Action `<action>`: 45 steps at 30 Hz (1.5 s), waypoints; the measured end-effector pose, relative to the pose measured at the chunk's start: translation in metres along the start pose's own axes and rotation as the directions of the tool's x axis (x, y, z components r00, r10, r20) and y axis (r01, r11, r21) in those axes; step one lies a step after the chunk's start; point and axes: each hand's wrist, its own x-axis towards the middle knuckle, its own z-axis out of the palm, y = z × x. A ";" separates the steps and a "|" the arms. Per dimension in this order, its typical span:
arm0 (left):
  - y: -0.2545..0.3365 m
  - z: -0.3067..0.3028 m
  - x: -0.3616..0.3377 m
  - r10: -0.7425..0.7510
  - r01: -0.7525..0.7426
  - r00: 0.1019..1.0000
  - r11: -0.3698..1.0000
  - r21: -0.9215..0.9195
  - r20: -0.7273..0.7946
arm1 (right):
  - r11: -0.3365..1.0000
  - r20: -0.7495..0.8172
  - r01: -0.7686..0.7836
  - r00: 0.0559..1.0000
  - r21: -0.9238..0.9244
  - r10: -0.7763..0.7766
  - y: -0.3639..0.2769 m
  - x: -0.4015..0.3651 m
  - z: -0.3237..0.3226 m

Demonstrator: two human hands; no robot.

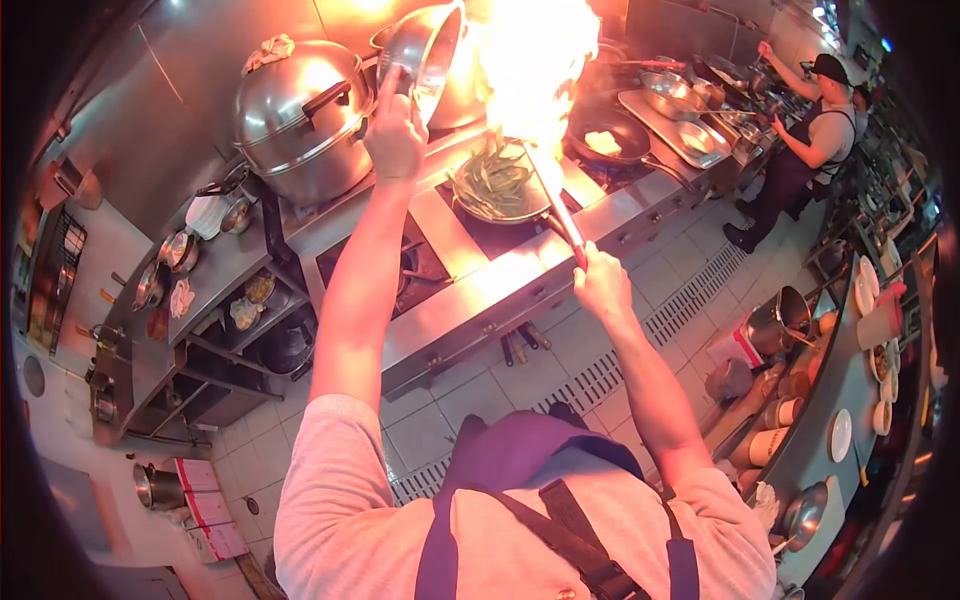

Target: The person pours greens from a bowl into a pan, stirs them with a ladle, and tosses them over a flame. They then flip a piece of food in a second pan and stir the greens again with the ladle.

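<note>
My left hand point(396, 140) is raised at the upper middle, its fingers closed on a shiny metal bowl point(436, 60) that is tipped on its side. My right hand point(603, 282) grips a long handle point(560, 205) reaching up toward the flames. Below the bowl, a pan of long greenish strips point(495, 185) sits on the stove. A large bright flame point(530, 70) rises just behind and above this pan, hiding what lies there. The far end of the long handle is lost in the glare.
A big lidded pot point(300, 120) stands left of my left hand. Right of the flame is a dark pan point(608, 138) with pale food, then a tray point(675, 125). A co-worker point(815, 140) stands at the far right of the stove. A counter point(800, 450) runs along the right.
</note>
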 end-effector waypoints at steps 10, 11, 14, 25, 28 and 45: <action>-0.011 -0.024 -0.016 -0.341 0.321 0.912 0.939 -0.119 -0.229 | 0.960 0.117 0.004 0.992 0.279 -0.038 0.003 -0.032 0.012; -0.012 -0.025 -0.019 -0.383 0.354 0.898 0.921 -0.161 -0.217 | 0.962 0.112 -0.002 0.993 0.274 -0.030 0.007 -0.027 0.018; -0.015 -0.026 -0.034 -0.438 0.391 0.879 0.889 -0.239 -0.189 | 0.996 0.093 -0.006 0.996 0.084 -0.002 0.011 -0.018 0.033; -0.015 -0.004 -0.049 -0.215 0.212 0.976 0.975 -0.075 -0.041 | 0.981 0.087 -0.006 0.996 0.193 -0.011 0.018 -0.040 0.015; -0.008 0.002 -0.034 -0.113 0.113 0.989 0.994 -0.002 0.092 | 0.999 0.040 0.049 0.998 0.011 -0.049 0.025 -0.034 -0.019; 0.009 0.060 -0.057 -0.024 0.024 0.997 1.000 0.008 0.077 | 0.853 -0.050 0.322 0.942 0.411 -0.332 0.096 0.004 -0.040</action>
